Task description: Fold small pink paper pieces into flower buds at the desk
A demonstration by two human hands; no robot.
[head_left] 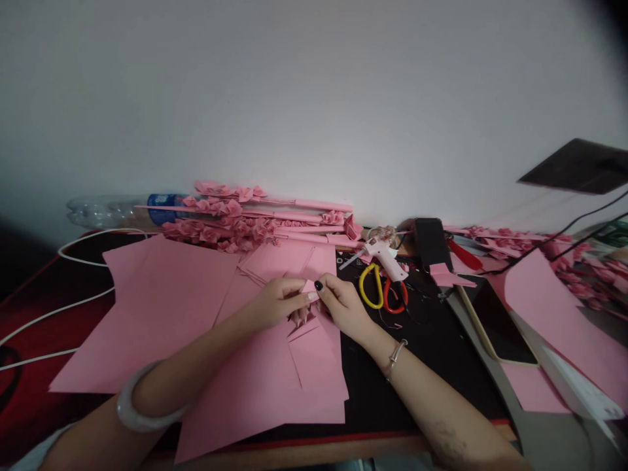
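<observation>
A small folded piece of pink paper (309, 286) is pinched between my two hands above the pink sheets. My left hand (280, 302) holds its left side between thumb and fingers. On the right side, my right hand (342, 305) grips it with the thumb on top; its other fingers are curled and partly hidden. Below the hands, small pink squares (316, 356) lie on larger pink sheets (260, 399). Another large pink sheet (169, 307) spreads out to the left.
Pink paper flowers (240, 229) lie along the wall beside a plastic bottle (108, 210). Right of my hands are a glue gun (386, 258) and scissors (371, 288) with yellow and red handles. A phone (500, 320) lies farther right. A white cable (53, 307) crosses the left side.
</observation>
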